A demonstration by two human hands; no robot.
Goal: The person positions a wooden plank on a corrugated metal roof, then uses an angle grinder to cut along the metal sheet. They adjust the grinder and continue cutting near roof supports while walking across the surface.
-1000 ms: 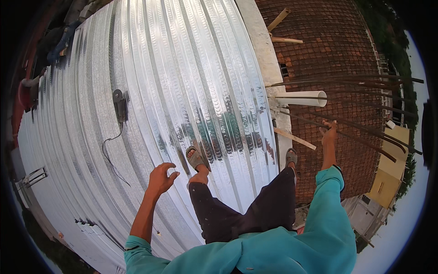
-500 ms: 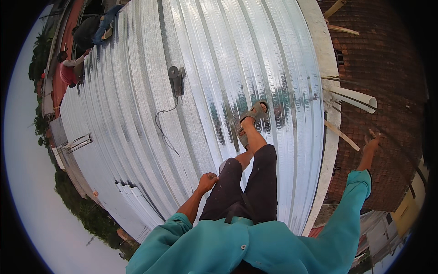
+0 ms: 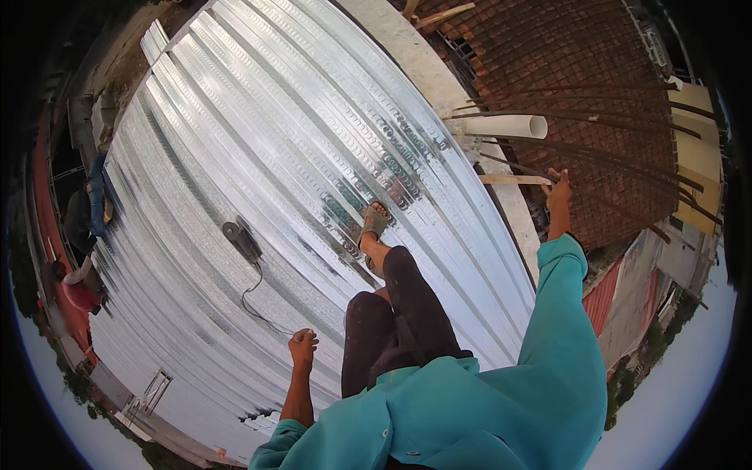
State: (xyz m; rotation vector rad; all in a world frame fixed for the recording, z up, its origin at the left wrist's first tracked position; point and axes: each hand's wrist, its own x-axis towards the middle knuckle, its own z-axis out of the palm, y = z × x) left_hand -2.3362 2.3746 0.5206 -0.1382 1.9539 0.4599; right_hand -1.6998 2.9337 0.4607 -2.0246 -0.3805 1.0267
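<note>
My left hand (image 3: pixel 303 345) hangs over the metal roof with loosely bent fingers, partly apart, and nothing visible in them. Beside it ends the visible stretch of a thin dark cord (image 3: pixel 254 312), which leads up to a dark grey power tool with a round head (image 3: pixel 242 240), perhaps an angle grinder, lying in the ribs. My right arm reaches out past the roof edge. There my right hand (image 3: pixel 558 194) appears closed round a thin rusty steel rod (image 3: pixel 513 163), by the end of a wooden strip (image 3: pixel 513 179). My sandalled foot (image 3: pixel 374 222) stands on the shiny ribbed sheets (image 3: pixel 274 149).
A concrete ledge (image 3: pixel 423 66) borders the sheets on the right. A white pipe (image 3: pixel 501 126) and several bent steel rods (image 3: pixel 627 157) stick out over a lower tiled roof (image 3: pixel 564 55). Two people, one in a red top (image 3: pixel 81 294), crouch at the far left edge.
The view has turned and my footing has shifted forward. My left hand has come away from my knee, its fingers loosening. My right hand has moved onto the rod near the wooden strip.
</note>
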